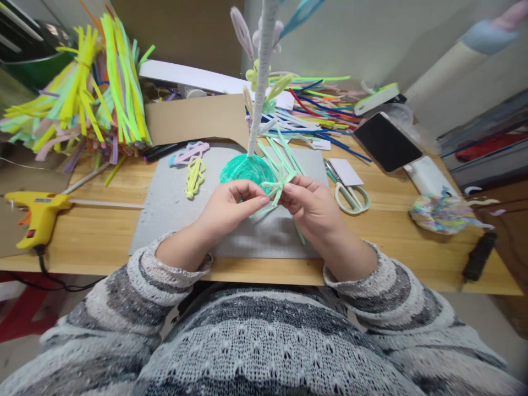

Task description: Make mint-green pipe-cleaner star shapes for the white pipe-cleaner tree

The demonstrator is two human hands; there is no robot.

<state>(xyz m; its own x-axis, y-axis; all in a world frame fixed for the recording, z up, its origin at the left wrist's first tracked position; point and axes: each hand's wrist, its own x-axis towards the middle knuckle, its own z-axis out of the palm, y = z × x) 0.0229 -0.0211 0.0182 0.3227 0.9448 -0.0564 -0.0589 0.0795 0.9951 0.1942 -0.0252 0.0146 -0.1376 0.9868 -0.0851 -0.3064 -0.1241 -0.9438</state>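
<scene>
Between my two hands, over the grey mat (165, 220), is a bundle of mint-green pipe cleaners (277, 188) crossed into a star-like shape. My right hand (311, 206) pinches its right side between thumb and fingers. The thumb and fingertips of my left hand (235, 206) close on its left tip. Just behind stands a round green coiled base (243, 169) with a tall white wrapped stem (260, 82) rising from it. Loose mint-green pipe cleaners (289, 154) lie beside the base. Shaped yellow (194, 179) and pink-purple pipe-cleaner pieces (192, 153) rest on the mat's left.
A yellow glue gun (39, 214) lies at the left, below bundled pipe cleaners (119, 82). To the right are scissors (350, 195), a phone (388, 142), a pastel fuzzy coil (437, 213) and a black-handled tool (479, 256). Many coloured pipe cleaners (325, 113) lie at the back.
</scene>
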